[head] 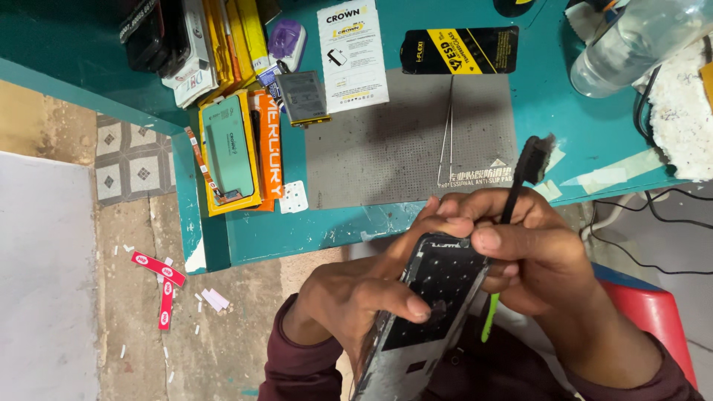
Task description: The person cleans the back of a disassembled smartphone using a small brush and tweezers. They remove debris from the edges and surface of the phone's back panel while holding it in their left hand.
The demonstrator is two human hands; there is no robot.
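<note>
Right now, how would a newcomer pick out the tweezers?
Find the grey mat on the teal table. The tweezers lie on its right half, pointing away from the person. They are the only thin, shiny metal thing on the mat.

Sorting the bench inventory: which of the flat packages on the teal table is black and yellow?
The flat pack lying crosswise at the grey mat's far edge. The package beside it is white; the box near the table's corner is yellow-edged with a green front.

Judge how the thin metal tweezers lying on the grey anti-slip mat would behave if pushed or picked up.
The thin metal tweezers look light and springy, given their long slim legs. Lying flat on the grey anti-slip mat, they would probably drag rather than roll. Their fine tips seem easy to bend or snag.
</note>
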